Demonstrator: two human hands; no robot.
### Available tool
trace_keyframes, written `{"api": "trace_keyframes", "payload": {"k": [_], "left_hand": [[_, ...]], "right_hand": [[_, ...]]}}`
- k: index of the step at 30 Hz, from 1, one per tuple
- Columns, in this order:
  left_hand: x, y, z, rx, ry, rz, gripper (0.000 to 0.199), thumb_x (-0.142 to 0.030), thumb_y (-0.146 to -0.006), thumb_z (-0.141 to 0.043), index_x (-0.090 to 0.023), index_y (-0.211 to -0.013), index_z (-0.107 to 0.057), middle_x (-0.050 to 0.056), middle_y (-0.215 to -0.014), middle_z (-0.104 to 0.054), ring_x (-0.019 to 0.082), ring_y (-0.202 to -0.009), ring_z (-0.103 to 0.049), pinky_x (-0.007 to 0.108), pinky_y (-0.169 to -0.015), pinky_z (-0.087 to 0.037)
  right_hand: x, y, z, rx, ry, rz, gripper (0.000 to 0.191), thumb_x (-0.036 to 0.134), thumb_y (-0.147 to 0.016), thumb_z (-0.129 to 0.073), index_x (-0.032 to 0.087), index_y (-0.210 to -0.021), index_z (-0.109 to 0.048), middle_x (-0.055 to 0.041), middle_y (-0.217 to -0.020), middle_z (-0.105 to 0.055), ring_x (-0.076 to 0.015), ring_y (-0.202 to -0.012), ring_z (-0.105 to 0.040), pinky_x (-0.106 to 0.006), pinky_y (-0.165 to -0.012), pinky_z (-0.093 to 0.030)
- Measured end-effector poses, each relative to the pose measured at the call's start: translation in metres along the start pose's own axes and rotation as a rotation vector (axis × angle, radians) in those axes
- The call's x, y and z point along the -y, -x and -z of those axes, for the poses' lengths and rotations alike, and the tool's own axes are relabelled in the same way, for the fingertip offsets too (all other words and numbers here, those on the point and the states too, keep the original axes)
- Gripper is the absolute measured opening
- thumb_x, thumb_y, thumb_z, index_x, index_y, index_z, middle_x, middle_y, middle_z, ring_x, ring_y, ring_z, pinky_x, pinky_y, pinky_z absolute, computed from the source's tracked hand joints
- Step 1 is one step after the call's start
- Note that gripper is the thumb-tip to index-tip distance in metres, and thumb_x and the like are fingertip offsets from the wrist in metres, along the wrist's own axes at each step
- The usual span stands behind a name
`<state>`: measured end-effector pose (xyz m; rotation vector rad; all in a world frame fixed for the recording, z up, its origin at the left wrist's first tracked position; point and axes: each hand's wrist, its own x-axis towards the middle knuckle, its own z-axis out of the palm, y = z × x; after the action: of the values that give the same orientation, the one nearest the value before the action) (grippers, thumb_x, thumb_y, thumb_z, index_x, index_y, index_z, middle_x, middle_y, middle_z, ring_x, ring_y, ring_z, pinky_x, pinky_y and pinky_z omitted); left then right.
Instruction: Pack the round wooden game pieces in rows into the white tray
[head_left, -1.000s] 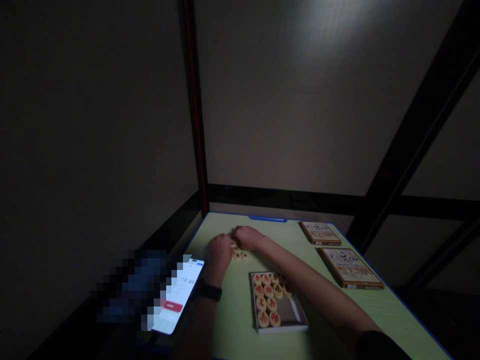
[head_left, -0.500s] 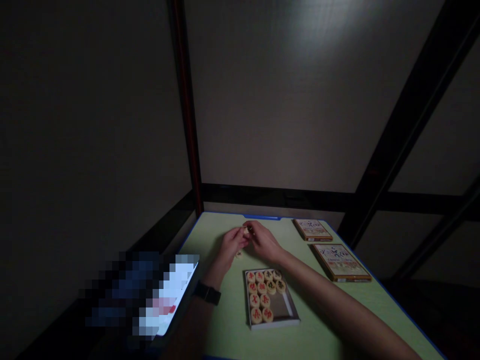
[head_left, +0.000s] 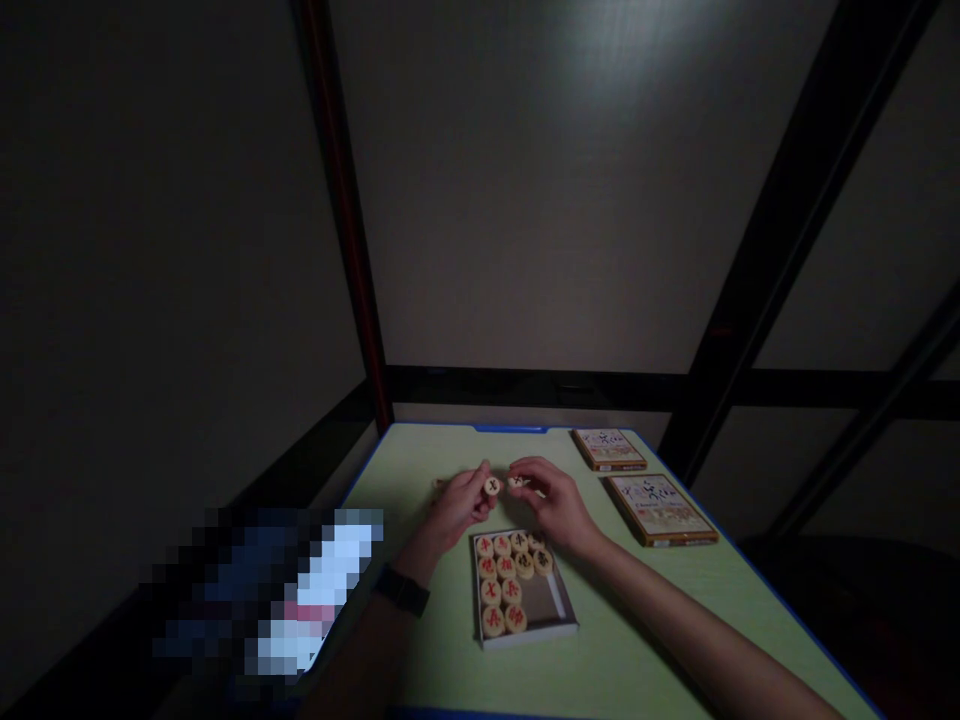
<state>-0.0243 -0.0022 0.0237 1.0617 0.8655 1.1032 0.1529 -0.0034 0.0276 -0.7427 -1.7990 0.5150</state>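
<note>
My left hand, with a dark band at the wrist, is closed on a round Chinese chess piece whose black character faces me. Close by on its right, my right hand pinches a second Chinese chess piece between thumb and fingers. Below the hands lies a shallow open box with Chinese chess pieces in rows. Red-marked pieces fill its left columns, and black-marked pieces sit at its upper right. Part of another piece shows behind my left hand.
Two printed flat boxes, a nearer one and a farther one, lie along the right side of the light green table. A lit, pixelated screen stands at the left edge. Walls rise behind the table.
My hands have come apart from each other, each with a piece now visible in it. My right hand has moved right and slightly nearer. The whole view has shifted a little.
</note>
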Motion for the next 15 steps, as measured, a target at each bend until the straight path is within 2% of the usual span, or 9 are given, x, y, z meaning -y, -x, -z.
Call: {"api": "trace_keyframes", "payload": {"k": [2,7,10,15], "left_hand": [[0.0013,0.0011,-0.0012,0.021,-0.037,-0.006,0.058,-0.072,-0.071,-0.070,-0.015,-0.070,-0.055,-0.004,-0.056,-0.049,0.005,-0.047,-0.037,0.020,-0.045,-0.019],[0.0037,0.0011,-0.0028,0.043,-0.091,-0.005,0.061,-0.076,-0.069,-0.068,-0.016,-0.072,-0.055,-0.006,-0.053,-0.046,0.005,-0.045,-0.036,0.022,-0.044,-0.018],[0.0035,0.0012,-0.0028,0.058,-0.110,-0.006,0.061,-0.076,-0.070,-0.066,-0.015,-0.073,-0.056,-0.006,-0.053,-0.045,0.005,-0.044,-0.034,0.022,-0.044,-0.017],[0.0011,0.0026,-0.0033,0.065,-0.093,-0.018,0.060,-0.074,-0.070,-0.067,-0.016,-0.071,-0.054,-0.006,-0.054,-0.046,0.005,-0.046,-0.036,0.021,-0.045,-0.019]], "right_hand": [[0.0014,0.0018,-0.0009,0.001,-0.005,-0.010,0.010,0.021,-0.085,-0.066,0.022,-0.093,-0.072,-0.0070,-0.094,-0.072,-0.0202,-0.086,-0.068,-0.032,-0.074,-0.057],[0.0022,0.0069,-0.0030,0.035,0.022,-0.030,0.029,0.016,-0.083,-0.066,0.023,-0.111,-0.070,-0.0052,-0.100,-0.075,-0.0183,-0.081,-0.068,-0.034,-0.078,-0.057],[0.0009,0.0090,-0.0030,0.061,0.081,-0.022,0.029,0.017,-0.085,-0.067,0.024,-0.113,-0.069,-0.0056,-0.101,-0.075,-0.0193,-0.084,-0.068,-0.035,-0.079,-0.057],[0.0027,0.0082,0.0003,0.100,0.179,0.147,0.028,0.023,-0.093,-0.061,0.024,-0.120,-0.067,-0.0085,-0.102,-0.071,-0.0223,-0.094,-0.066,-0.039,-0.084,-0.055]]}}
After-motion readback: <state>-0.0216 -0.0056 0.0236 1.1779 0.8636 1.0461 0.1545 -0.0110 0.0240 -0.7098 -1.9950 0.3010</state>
